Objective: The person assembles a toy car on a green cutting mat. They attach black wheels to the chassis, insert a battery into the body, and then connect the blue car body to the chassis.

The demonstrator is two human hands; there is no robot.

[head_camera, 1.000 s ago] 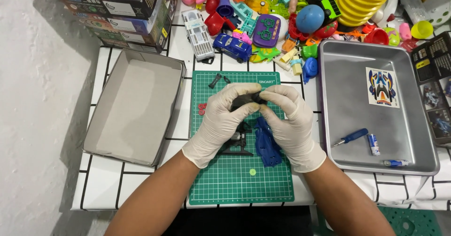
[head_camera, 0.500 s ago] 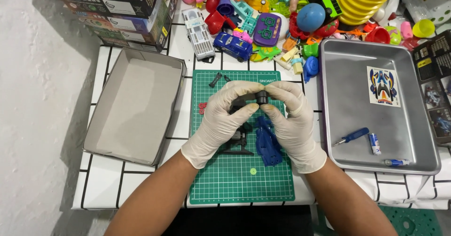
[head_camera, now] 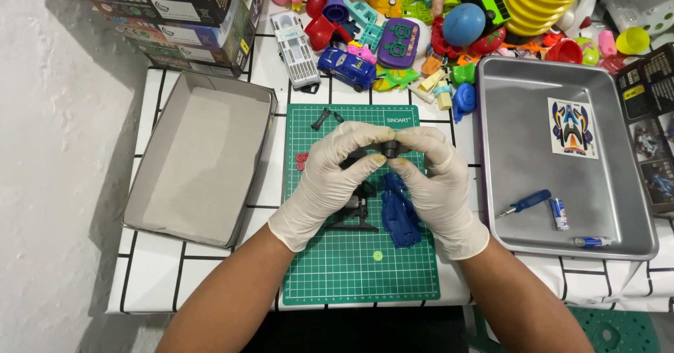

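Best pinching the small black part squarely between fingertips of closed left hand and right hand, low over the green cutting mat.

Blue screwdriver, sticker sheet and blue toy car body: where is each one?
blue screwdriver (head_camera: 531, 200): head view, on its handle.
sticker sheet (head_camera: 572, 127): head view, its middle.
blue toy car body (head_camera: 399, 216): head view, its top surface.

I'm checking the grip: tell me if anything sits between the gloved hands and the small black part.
Nothing visible does. The left hand and right hand both pinch the small black part directly at their fingertips, above the green mat.
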